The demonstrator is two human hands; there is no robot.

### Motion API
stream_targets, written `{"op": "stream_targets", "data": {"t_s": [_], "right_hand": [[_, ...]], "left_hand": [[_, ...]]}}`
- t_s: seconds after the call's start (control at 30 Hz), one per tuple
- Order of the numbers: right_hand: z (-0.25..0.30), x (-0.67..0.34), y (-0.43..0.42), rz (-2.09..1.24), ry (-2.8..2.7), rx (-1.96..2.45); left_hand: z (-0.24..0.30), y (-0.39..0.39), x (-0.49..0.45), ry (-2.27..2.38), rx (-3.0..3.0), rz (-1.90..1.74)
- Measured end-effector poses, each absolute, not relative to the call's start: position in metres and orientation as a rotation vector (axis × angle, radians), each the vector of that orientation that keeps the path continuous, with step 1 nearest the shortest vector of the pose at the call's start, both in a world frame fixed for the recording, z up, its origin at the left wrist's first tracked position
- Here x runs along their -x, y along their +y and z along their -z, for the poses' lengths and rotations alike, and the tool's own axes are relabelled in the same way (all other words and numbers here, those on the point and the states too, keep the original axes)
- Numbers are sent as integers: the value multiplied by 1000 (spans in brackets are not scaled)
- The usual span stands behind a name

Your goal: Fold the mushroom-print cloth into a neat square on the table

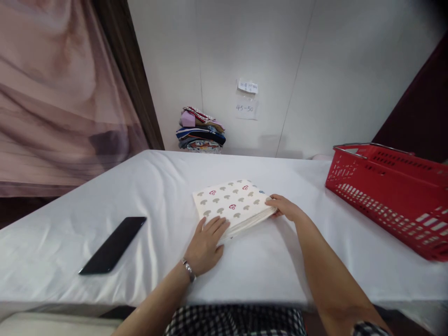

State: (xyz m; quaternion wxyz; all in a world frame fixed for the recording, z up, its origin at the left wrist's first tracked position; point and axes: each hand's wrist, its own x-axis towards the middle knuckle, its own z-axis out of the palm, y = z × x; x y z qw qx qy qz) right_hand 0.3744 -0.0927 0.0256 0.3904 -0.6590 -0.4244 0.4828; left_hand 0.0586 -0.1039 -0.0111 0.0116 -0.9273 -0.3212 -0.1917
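A folded cream cloth (233, 203) printed with grey and red mushroom shapes lies on the white-covered table (273, 261). My left hand (206, 242) rests flat on its near left corner, fingers stretched out and together. My right hand (285, 207) grips the cloth's right corner, fingers curled around the edge. A metal bracelet sits on my left wrist.
A black phone (114, 244) lies on the table to the left. A red plastic basket (388, 189) stands at the right. A stack of folded clothes (201, 130) sits against the back wall, under paper labels. A pink curtain hangs at the left.
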Motion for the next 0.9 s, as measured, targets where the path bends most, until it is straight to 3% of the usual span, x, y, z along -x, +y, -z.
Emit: {"op": "stream_targets", "data": {"t_s": [0.4,0.9], "right_hand": [[-40,-363,-94,-1262,-949,1295],[-42,-365,-95,-1196,-884,1329]], "left_hand": [[11,-113,-79,-1144,2763,663],[1,-109,-85,-1063,2639,655]]}}
